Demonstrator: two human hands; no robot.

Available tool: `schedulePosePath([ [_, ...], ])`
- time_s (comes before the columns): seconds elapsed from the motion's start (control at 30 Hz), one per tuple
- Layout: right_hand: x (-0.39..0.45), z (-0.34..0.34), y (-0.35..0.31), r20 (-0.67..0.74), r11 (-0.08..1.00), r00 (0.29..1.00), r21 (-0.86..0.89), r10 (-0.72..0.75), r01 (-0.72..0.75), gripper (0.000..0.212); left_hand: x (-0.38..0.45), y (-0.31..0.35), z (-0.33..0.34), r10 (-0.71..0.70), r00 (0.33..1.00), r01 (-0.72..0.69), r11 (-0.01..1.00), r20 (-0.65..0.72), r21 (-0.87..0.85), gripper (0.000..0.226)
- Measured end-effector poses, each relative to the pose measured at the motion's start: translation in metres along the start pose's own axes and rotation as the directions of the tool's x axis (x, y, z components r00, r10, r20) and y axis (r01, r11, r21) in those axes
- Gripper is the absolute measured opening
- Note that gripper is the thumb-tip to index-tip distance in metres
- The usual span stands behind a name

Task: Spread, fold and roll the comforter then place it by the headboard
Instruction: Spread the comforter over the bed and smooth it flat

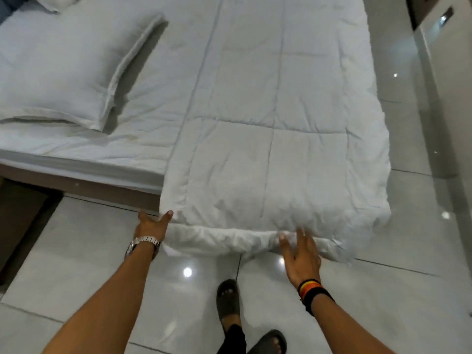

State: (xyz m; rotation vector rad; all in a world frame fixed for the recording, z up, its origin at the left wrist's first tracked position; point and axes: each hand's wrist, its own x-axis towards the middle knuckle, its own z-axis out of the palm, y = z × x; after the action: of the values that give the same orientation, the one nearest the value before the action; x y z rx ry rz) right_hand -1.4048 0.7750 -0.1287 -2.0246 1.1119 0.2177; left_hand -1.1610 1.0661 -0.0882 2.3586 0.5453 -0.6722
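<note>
A white quilted comforter (pixel 268 111) lies folded into a long strip down the right side of the bed, its near end hanging over the bed's edge toward the floor. That near end is turned under into a small roll (pixel 224 240). My left hand (pixel 152 226), with a metal watch on the wrist, touches the roll's left corner with fingers spread. My right hand (pixel 300 254), with striped bands on the wrist, lies flat on the roll near its right part, fingers apart. Neither hand is closed around the fabric.
A white pillow (pixel 58 70) lies on the bed sheet (pixel 143 129) at the left, another pillow (pixel 55 2) at the top left corner. Glossy white floor tiles (pixel 89 251) surround the bed. My sandalled feet (pixel 228 300) stand on the tiles. A pale cabinet (pixel 449 72) stands at the right.
</note>
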Motion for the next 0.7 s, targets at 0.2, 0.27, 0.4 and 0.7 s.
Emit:
schedulePosePath([
  [0.2,0.07,-0.026,0.045,-0.255,0.827,0.879,0.512,0.403,-0.231,0.128,-0.001,-0.02,0.114,-0.181,0.976,0.218,0.868,0.123,-0.445,0.125],
  [0.27,0.09,-0.024,0.055,-0.276,0.754,0.844,0.623,0.461,-0.208,0.121,-0.001,-0.019,0.146,-0.217,0.958,0.286,0.76,0.188,-0.584,0.128],
  [0.4,0.124,0.013,0.097,-0.065,0.379,0.646,0.852,0.76,-0.361,0.145,0.012,-0.024,0.226,-0.218,0.902,0.43,0.537,0.373,-0.726,0.149],
  [0.7,0.17,0.046,0.139,0.285,-0.288,0.858,0.943,0.427,-0.17,0.112,0.048,0.006,0.29,0.047,0.958,0.264,0.241,0.283,-0.934,0.092],
])
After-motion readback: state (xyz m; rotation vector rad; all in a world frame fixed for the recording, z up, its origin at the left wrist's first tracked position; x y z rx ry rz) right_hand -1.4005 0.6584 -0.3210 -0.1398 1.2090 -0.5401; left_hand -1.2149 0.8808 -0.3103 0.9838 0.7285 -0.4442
